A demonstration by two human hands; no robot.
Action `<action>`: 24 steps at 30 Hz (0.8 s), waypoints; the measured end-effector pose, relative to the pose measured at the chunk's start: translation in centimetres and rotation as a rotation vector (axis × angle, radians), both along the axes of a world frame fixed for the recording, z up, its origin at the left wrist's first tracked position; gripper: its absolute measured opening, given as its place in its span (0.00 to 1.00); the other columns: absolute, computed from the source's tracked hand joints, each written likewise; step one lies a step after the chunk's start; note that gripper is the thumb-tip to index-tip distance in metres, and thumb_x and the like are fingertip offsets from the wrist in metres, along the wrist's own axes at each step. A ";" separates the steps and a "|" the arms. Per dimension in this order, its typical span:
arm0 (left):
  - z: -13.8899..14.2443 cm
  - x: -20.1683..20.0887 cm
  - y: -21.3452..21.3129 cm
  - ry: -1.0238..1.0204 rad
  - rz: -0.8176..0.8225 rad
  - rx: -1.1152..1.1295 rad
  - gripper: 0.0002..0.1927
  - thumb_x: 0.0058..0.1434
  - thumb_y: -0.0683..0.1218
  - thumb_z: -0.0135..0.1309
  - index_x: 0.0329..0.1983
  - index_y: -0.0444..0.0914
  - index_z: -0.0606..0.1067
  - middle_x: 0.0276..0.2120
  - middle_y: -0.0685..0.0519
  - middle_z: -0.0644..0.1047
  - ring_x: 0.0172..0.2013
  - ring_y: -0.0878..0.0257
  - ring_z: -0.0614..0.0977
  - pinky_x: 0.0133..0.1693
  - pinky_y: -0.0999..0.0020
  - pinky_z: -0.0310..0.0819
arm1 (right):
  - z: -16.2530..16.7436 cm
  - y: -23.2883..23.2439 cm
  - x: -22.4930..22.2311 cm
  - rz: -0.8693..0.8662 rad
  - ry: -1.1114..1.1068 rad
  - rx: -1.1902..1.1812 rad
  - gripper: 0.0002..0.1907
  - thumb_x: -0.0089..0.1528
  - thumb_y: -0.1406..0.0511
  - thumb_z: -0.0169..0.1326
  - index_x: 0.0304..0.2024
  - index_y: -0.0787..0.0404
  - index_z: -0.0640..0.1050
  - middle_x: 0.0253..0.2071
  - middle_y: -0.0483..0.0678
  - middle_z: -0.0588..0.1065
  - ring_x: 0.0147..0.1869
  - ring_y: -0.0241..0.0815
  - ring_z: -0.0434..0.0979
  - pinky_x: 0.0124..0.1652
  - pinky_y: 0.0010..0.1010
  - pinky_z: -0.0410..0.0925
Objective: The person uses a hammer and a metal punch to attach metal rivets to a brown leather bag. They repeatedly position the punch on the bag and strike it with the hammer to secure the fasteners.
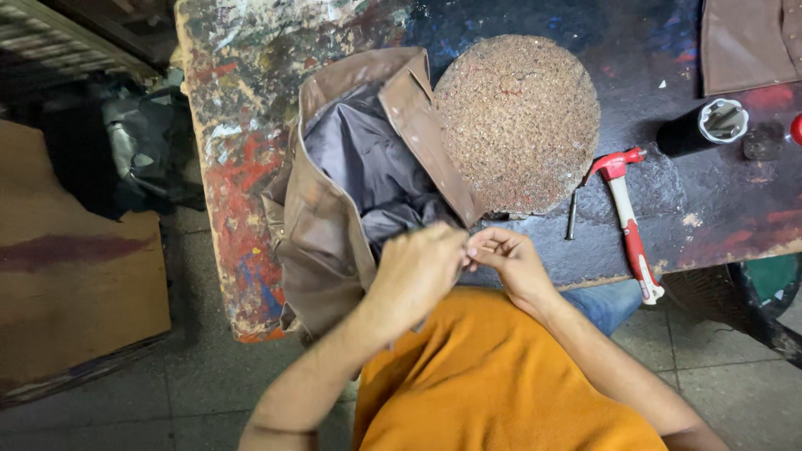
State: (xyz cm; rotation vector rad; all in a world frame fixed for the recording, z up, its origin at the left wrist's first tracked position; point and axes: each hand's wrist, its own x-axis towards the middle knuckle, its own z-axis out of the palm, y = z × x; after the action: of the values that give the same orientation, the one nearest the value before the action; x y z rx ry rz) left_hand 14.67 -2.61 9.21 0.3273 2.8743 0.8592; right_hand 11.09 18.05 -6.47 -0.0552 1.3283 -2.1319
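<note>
Paint-splashed worktable [242,100], dark top, fills the upper and centre frame; red, white and blue smears along its left edge. At its right end the surface turns near black.

Brown leather jacket [334,225] lies on the table left of centre, collar toward the top, opened to show grey lining [359,150]; its lower part hangs over the table's near edge.

Round pitted block [518,121], brown and grainy, sits just right of the jacket, touching the jacket's flap.

Second brown leather piece [748,42] at the upper right corner, cut off by the frame.

Red-and-white hammer [628,221] lies right of the block, head up, handle reaching the near edge. Small metal punch [571,215] just left of it. Black cylinder [697,127] with a pale open end on its side at the upper right.

Left hand [418,267], bottom centre, clenched, pinching the jacket's edge at the lining. Right hand [510,259] just beside it, fingertips curled and meeting the left hand's at the same spot; whatever it pinches is too small to make out.
</note>
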 end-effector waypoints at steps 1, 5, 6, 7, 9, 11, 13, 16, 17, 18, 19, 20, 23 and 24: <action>-0.1 -1.2 -0.3 0.044 0.028 -0.027 0.09 0.64 0.49 0.56 0.42 0.40 0.78 0.38 0.49 0.79 0.38 0.49 0.84 0.41 0.53 0.79 | 0.3 -0.2 0.0 -0.009 0.059 0.071 0.06 0.65 0.74 0.57 0.46 0.70 0.80 0.38 0.51 0.81 0.41 0.40 0.81 0.42 0.31 0.73; -0.1 -2.7 -1.1 0.118 0.110 0.069 0.23 0.52 0.56 0.65 0.42 0.35 0.77 0.39 0.43 0.76 0.37 0.44 0.83 0.37 0.51 0.76 | 1.7 -0.7 -0.1 -0.017 0.067 0.162 0.12 0.63 0.73 0.56 0.50 0.69 0.80 0.41 0.52 0.82 0.43 0.40 0.81 0.42 0.30 0.73; -0.2 -2.7 -1.0 0.129 0.115 0.049 0.27 0.48 0.57 0.66 0.42 0.33 0.76 0.39 0.42 0.75 0.38 0.44 0.82 0.37 0.50 0.76 | 2.3 -0.6 -0.1 -0.026 0.096 0.185 0.13 0.63 0.73 0.55 0.51 0.69 0.79 0.42 0.51 0.82 0.44 0.39 0.81 0.43 0.30 0.73; -0.3 -2.6 -0.7 0.140 0.123 0.029 0.31 0.45 0.58 0.68 0.43 0.32 0.75 0.39 0.41 0.75 0.38 0.43 0.82 0.37 0.49 0.76 | 2.8 -0.6 -0.1 -0.032 0.125 0.208 0.15 0.62 0.74 0.55 0.52 0.69 0.79 0.43 0.51 0.81 0.45 0.38 0.81 0.44 0.29 0.73; -0.7 -2.3 -0.3 0.215 0.136 -0.009 0.34 0.41 0.57 0.67 0.44 0.28 0.74 0.40 0.39 0.74 0.38 0.40 0.82 0.36 0.48 0.75 | 4.1 -0.6 -0.2 -0.047 0.172 0.260 0.14 0.63 0.73 0.56 0.52 0.68 0.79 0.44 0.50 0.81 0.48 0.37 0.81 0.48 0.29 0.74; -1.4 -2.2 0.0 0.346 0.143 -0.045 0.33 0.40 0.53 0.64 0.45 0.26 0.74 0.40 0.37 0.74 0.36 0.38 0.82 0.36 0.46 0.75 | 5.5 -0.7 -0.4 -0.077 0.365 0.399 0.14 0.63 0.72 0.57 0.52 0.66 0.80 0.44 0.49 0.81 0.49 0.38 0.81 0.50 0.29 0.74; -2.2 -2.3 -0.2 0.151 0.147 0.001 0.20 0.53 0.47 0.57 0.46 0.30 0.76 0.43 0.39 0.77 0.38 0.39 0.82 0.41 0.48 0.76 | 7.1 -1.0 -0.8 -0.135 0.701 0.630 0.15 0.61 0.71 0.60 0.52 0.63 0.80 0.44 0.49 0.80 0.48 0.41 0.82 0.50 0.31 0.73; -3.0 -2.7 -1.4 0.075 0.107 0.141 0.14 0.60 0.41 0.51 0.48 0.33 0.79 0.43 0.38 0.80 0.42 0.41 0.83 0.46 0.50 0.77 | 9.1 -1.6 -2.3 -0.186 1.064 0.599 0.19 0.61 0.70 0.62 0.55 0.63 0.78 0.54 0.55 0.76 0.60 0.49 0.77 0.58 0.36 0.69; -3.2 -2.9 -1.9 0.087 0.090 0.198 0.15 0.61 0.40 0.50 0.49 0.33 0.80 0.43 0.38 0.81 0.44 0.41 0.84 0.48 0.50 0.77 | 9.5 -1.9 -3.0 -0.159 1.101 0.603 0.19 0.61 0.69 0.62 0.55 0.63 0.79 0.55 0.55 0.76 0.61 0.50 0.77 0.59 0.36 0.69; -3.3 -3.1 -2.4 0.030 0.106 0.231 0.15 0.61 0.41 0.50 0.49 0.34 0.80 0.42 0.38 0.82 0.43 0.43 0.84 0.47 0.53 0.78 | 9.8 -2.3 -3.7 -0.132 1.139 0.606 0.19 0.61 0.69 0.62 0.55 0.63 0.79 0.56 0.54 0.76 0.61 0.50 0.76 0.59 0.37 0.69; -3.6 -3.1 -2.9 -0.025 0.121 0.263 0.15 0.61 0.41 0.50 0.49 0.35 0.81 0.41 0.38 0.82 0.43 0.45 0.85 0.46 0.55 0.78 | 10.0 -2.6 -4.2 -0.106 1.177 0.609 0.19 0.61 0.69 0.63 0.55 0.62 0.80 0.56 0.54 0.76 0.62 0.51 0.76 0.60 0.37 0.69; -3.8 -3.1 -3.3 -0.081 0.137 0.296 0.16 0.61 0.41 0.50 0.49 0.35 0.81 0.40 0.38 0.82 0.43 0.47 0.85 0.45 0.57 0.78 | 10.1 -2.9 -4.8 -0.079 1.150 0.597 0.19 0.61 0.68 0.63 0.55 0.62 0.80 0.56 0.54 0.76 0.61 0.50 0.77 0.60 0.36 0.69; -5.2 -3.3 -4.5 -0.068 0.131 0.418 0.13 0.62 0.41 0.52 0.47 0.34 0.81 0.41 0.42 0.84 0.44 0.53 0.87 0.45 0.61 0.78 | 10.0 -3.5 -5.8 -0.002 1.083 0.541 0.19 0.61 0.67 0.64 0.54 0.62 0.80 0.55 0.53 0.77 0.61 0.48 0.78 0.59 0.36 0.69; -5.9 -3.2 -4.6 -0.101 0.134 0.490 0.12 0.63 0.40 0.51 0.47 0.33 0.80 0.40 0.44 0.84 0.43 0.56 0.86 0.45 0.64 0.78 | 9.8 -3.7 -5.9 0.020 1.072 0.507 0.20 0.59 0.66 0.65 0.54 0.63 0.80 0.55 0.54 0.77 0.61 0.49 0.77 0.59 0.36 0.69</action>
State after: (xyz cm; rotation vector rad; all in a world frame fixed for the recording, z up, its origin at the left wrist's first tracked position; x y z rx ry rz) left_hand 11.47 -7.25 3.33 0.1288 2.5816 1.5555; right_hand 5.17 14.36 3.30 -1.1073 2.3825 -1.6659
